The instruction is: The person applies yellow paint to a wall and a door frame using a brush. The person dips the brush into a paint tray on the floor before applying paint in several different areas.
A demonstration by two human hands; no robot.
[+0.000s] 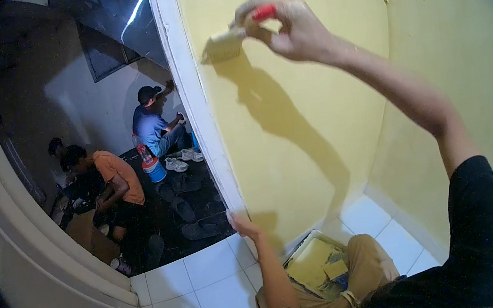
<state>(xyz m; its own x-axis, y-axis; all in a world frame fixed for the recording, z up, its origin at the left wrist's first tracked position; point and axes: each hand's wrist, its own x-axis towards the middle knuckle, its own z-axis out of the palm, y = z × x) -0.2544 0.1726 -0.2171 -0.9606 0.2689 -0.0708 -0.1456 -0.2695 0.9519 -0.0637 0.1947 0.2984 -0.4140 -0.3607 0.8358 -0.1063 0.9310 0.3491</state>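
Observation:
My right hand (280, 23) is raised at the upper middle, its fingers closed around the red handle of a paintbrush (227, 42). The brush's pale bristles are at the yellow wall (315, 112), close to the white door frame; whether they touch it cannot be told. The arm throws a long shadow down the wall. My left hand (243, 225) grips the lower part of the white door frame (194, 91). Between the wall and my bent knee lies a paint tray (315, 261) with yellow paint and a yellow block-like piece inside.
White floor tiles (220, 288) surround me, and a white panelled door (48, 283) stands at left. Through the doorway, several people sit on a dark floor near a blue and white bucket (154, 171), a bottle (142, 149), white shoes (176, 164), dark slippers (183, 209) and a cardboard box (91, 237).

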